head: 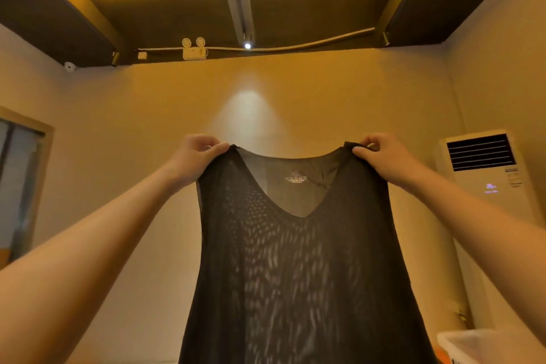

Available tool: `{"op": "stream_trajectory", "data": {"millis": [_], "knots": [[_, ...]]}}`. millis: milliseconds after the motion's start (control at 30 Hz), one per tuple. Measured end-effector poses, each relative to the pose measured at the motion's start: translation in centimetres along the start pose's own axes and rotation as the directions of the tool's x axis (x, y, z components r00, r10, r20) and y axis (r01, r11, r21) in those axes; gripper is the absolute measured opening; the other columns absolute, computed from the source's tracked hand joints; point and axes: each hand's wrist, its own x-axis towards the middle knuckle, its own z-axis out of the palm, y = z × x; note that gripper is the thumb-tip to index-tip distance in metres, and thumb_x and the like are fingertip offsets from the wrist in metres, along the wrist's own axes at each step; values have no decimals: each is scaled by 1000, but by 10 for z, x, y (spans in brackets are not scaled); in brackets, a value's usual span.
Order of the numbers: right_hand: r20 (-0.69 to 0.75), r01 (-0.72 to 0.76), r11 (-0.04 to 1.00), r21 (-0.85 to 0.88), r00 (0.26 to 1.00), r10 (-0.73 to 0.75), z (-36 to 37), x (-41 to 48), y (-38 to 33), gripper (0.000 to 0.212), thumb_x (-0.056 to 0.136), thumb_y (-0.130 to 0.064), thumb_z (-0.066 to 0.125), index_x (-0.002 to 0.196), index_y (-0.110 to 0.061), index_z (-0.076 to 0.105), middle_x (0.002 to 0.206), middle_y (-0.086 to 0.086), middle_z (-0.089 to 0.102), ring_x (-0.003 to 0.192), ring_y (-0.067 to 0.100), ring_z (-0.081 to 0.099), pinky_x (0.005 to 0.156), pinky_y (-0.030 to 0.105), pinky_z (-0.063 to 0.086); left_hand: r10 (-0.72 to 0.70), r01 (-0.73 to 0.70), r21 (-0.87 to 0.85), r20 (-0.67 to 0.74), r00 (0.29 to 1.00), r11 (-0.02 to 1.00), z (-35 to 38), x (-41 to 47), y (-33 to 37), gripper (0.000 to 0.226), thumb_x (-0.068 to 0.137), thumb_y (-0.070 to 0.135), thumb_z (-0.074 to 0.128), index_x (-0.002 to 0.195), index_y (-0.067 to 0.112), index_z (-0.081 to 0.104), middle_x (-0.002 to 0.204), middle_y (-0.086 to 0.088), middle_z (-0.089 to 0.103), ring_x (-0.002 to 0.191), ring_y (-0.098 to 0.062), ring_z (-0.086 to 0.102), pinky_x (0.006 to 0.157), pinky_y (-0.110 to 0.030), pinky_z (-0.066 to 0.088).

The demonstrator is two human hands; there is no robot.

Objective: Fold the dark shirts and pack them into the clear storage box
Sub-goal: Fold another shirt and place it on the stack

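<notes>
With left hand [197, 154] and right hand [381, 153] each pinching a shoulder of the dark shirt [295, 260], hanging up high to the left of the clear box [496, 346], hold both level, then lay it flat.

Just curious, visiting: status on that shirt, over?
Left hand and right hand each pinch a shoulder strap. Dark shirt hangs unfolded in the air. Clear box lower right, nothing blocking seen.

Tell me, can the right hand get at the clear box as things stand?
Probably yes, though not freely. The right hand pinches the dark shirt at its shoulder, held up high. The clear box sits low on that side, with nothing visible between; the shirt would come along.
</notes>
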Motion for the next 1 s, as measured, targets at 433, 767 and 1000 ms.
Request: {"op": "stream_trajectory", "data": {"millis": [433, 767, 1000], "knots": [[362, -158, 969, -193, 906, 219, 175, -28, 169, 12, 95, -30, 58, 93, -19, 64, 101, 5, 61, 96, 22, 57, 74, 33, 44, -269, 206, 234, 286, 920, 950, 141, -26, -231, 30, 98, 31, 51, 94, 6, 67, 92, -8, 67, 90, -24, 62, 71, -32, 48], [378, -190, 931, -312, 874, 305, 292, -79, 267, 20, 97, -26, 54, 104, -12, 66, 110, 10, 65, 102, 26, 59, 84, 43, 51, -201, 4, 656, 225, 953, 755, 231, -77, -361, 32, 100, 43, 43, 91, 15, 58, 76, -3, 58, 71, -25, 55, 53, -29, 35], [457, -16, 833, -553, 830, 319, 357, -139, 327, 22, 98, -34, 49, 108, -21, 64, 106, 4, 68, 96, 26, 61, 67, 34, 48, -346, 21, 703, 322, 881, 710, 289, -141, -438, 33, 100, 44, 42, 95, 15, 57, 74, 0, 55, 70, -23, 53, 56, -29, 35]]}}
